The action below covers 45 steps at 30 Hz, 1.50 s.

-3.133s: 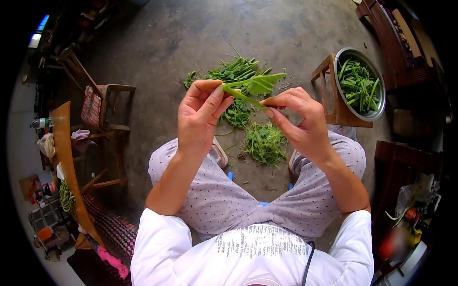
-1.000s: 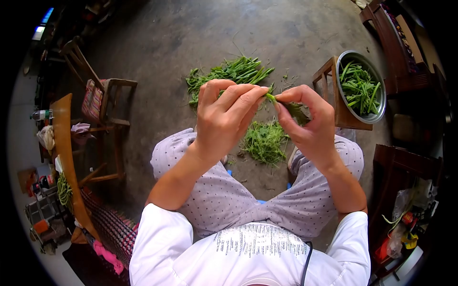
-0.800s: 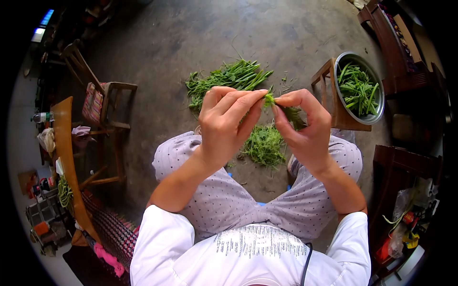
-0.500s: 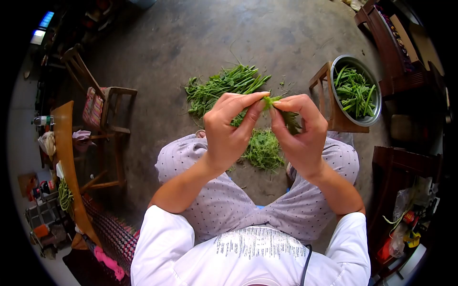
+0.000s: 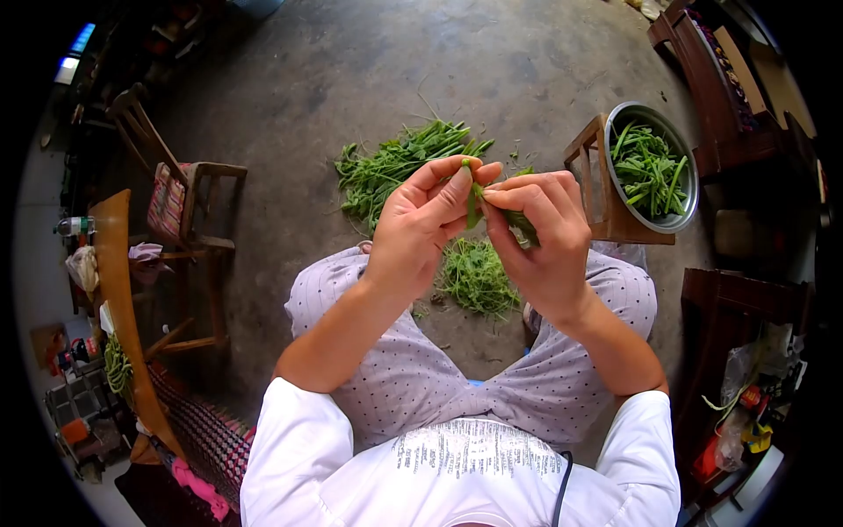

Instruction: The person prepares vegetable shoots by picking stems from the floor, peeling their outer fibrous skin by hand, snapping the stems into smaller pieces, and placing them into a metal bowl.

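In front of my knees both hands hold a green leafy stem [image 5: 473,211]. My left hand [image 5: 406,224] pinches it between thumb and index finger. My right hand [image 5: 551,235] is closed on its other part, with a dark leaf [image 5: 525,230] hanging under the fingers. Behind my hands a heap of long leafy stems [image 5: 382,171] lies on the floor, partly covered by the left hand. A loose pile of thin, pale green trimmings [image 5: 479,279] sits on the floor below, between my feet.
To the right a metal basin [image 5: 695,195] of cut green stems stands on a wooden stool [image 5: 645,230]. A wooden chair [image 5: 189,198] and a table edge [image 5: 123,263] are on the left. Dark wooden furniture [image 5: 738,299] lines the right side.
My left hand has turned its palm more upward and the pinched stem now points up and down between the fingers. My right hand has shifted slightly left and curled more around the leafy part.
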{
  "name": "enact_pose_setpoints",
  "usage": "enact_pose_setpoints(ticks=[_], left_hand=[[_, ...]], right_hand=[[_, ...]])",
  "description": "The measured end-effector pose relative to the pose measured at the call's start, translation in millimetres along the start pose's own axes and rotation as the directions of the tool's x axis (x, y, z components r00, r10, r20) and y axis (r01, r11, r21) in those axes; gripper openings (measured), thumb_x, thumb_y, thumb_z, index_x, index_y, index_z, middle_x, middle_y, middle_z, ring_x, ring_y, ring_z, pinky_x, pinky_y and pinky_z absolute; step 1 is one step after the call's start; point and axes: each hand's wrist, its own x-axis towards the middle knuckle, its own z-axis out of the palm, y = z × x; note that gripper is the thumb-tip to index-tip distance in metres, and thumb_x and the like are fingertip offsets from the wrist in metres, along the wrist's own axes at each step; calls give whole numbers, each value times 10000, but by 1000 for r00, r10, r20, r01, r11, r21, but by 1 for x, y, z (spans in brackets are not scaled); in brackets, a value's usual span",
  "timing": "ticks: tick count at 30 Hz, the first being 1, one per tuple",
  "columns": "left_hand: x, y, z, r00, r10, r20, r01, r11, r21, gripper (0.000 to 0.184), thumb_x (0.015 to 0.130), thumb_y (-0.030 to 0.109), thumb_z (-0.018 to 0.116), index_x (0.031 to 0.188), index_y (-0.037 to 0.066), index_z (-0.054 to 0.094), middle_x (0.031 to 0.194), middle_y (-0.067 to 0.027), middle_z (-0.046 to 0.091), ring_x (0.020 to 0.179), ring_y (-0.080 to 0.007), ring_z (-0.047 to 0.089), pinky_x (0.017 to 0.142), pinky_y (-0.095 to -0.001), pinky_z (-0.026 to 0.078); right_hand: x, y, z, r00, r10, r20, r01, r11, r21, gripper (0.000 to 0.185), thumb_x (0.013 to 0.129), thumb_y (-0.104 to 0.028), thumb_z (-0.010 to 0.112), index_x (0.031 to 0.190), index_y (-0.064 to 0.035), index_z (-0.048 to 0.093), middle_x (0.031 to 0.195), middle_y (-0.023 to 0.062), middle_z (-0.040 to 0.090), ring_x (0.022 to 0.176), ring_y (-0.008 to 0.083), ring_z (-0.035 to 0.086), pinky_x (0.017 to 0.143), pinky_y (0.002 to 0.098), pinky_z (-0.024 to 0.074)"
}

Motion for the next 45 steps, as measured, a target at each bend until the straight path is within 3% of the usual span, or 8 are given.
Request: enact_pose_setpoints(ticks=[9,14,22,28,34,36,40,45], left_hand=[[11,17,-24,999,28,-30,-33,980,-198,205,937,129,510,1127,53,529,1177,-122,589,1101,-236,571,958,-370,477],[12,23,-32,990,100,-97,-114,983,-143,198,936,131,515,1116,50,531,1152,-124,601,1081,-236,584,953,-371,482],[14,32,-41,965,198,-173,-214,974,-74,196,938,126,508,1113,39,532,1117,-122,614,1014,-210,613,948,-361,486],[17,42,-54,922,292,-254,-319,945,-70,189,934,136,528,1094,35,526,1073,-111,633,986,-201,623,863,-301,512],[11,48,-54,777,469,-421,-393,883,257,149,927,134,552,1050,50,553,800,-9,596,603,-60,492,604,-197,445],[2,46,-51,856,482,-187,-221,668,710,163,885,185,629,963,45,600,694,34,557,556,-29,450,507,-172,363],[-13,15,-31,997,72,-14,-47,763,645,218,801,226,734,900,47,658,663,70,476,550,-15,365,473,-182,269],[-9,3,-22,987,156,44,-134,628,766,282,732,259,783,927,82,684,733,58,454,619,-39,377,501,-209,278]], right_hand=[[-6,-6,1,987,-56,148,69,994,-82,202,675,-30,695,827,-112,590,803,-4,578,804,199,535,712,346,357],[-3,-13,1,906,292,305,-356,917,178,253,735,4,637,982,-36,598,807,81,541,759,235,553,674,339,424],[-10,4,1,807,291,514,-494,809,319,180,795,-24,618,974,-13,633,818,57,528,721,148,536,638,256,420],[-11,10,1,583,334,741,-799,402,447,183,811,-58,634,989,-14,623,903,2,592,756,47,516,653,199,420],[-8,7,-1,551,367,749,-833,284,474,246,815,-93,681,1041,-28,609,862,-22,586,728,31,513,640,187,425],[-9,10,-2,591,393,704,-803,199,563,312,803,-98,705,1088,-36,595,830,-29,561,717,27,511,627,185,426],[-10,9,3,636,444,632,-756,191,626,396,804,-70,698,1175,-43,563,777,-46,505,686,26,486,624,181,425],[-18,13,16,722,434,539,-686,348,639,418,803,-14,664,1203,-40,547,816,-38,489,751,31,483,647,184,429]])
